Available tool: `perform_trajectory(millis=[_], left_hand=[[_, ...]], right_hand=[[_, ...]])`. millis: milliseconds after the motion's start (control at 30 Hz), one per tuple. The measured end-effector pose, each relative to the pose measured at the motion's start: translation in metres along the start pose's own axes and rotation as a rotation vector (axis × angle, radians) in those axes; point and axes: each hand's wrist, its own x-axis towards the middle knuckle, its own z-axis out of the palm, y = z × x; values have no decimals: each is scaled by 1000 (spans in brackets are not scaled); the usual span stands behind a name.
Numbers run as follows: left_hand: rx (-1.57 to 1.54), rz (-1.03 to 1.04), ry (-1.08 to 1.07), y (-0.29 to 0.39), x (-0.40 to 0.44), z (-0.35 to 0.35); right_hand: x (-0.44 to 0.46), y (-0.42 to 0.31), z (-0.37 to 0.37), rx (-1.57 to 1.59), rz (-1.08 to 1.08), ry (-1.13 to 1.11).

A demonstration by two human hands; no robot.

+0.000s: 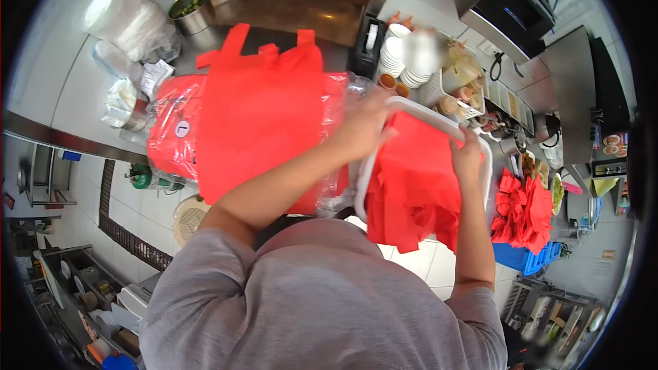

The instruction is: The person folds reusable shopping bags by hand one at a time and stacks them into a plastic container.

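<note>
Red fabric bags (418,178) lie in a white tub (363,188) in front of me, some hanging over its near edge. My right hand (466,154) is at the tub's right side, its fingers closed by the far rim; what they grip is too small to make out. Over the tub's left far corner is my left hand (367,123), blurred, so its fingers are unclear. Left of it, a red bag with handles (264,116) is spread flat on a clear plastic package of red bags (175,120) marked L.
A crumpled red pile (522,212) sits right of the tub, above a blue crate (524,258). Behind are stacked white cups (393,51), a white basket (433,89) and a black device (367,44). A metal pot (192,14) stands at the back left.
</note>
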Motion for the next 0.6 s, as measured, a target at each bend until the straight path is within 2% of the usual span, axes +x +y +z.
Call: perform_trajectory(millis=[33,67,100,133,167,200,233,267,333,367,400,433,467,533,600], left_hand=[[33,-83,126,-25,-19,-34],[94,-189,187,-56,-35,-71],[291,-197,396,-105,-63,-89],[419,-473,360,-154,-93,-110],[589,-674,430,-208,-127,-118],[713,-948,422,-246,-154,-124],[499,-1168,248,-246,-164,-149],[593,-1144,132,-233,-167,-161],[474,-924,302,-275,-193,-155],[466,-908,322,-282,-196,-155],[312,-918,382,-287,-200,-155],[157,-927,437,-290,-200,-157],[148,-921,446,-291,-196,-161],[216,-932,356,-285,-193,-169],[229,-944,299,-280,-187,-177]], right_hand=[[-1,-52,-26,219,-34,197],[-10,-106,-37,387,-60,145],[-21,-162,-44,551,-83,97],[-32,-210,-47,642,-277,-22],[-43,-242,-27,771,-350,-184],[-46,-272,-3,645,-431,-345],[-48,-295,33,586,-440,-313],[-46,-310,72,524,-453,-278],[-27,-323,131,204,-228,-211],[-17,-318,161,195,-233,-187],[-10,-309,188,123,-129,-79],[-3,-303,202,53,-25,25],[3,-301,204,45,-30,35],[5,-297,206,172,165,-13],[14,-291,207,149,184,-76]])
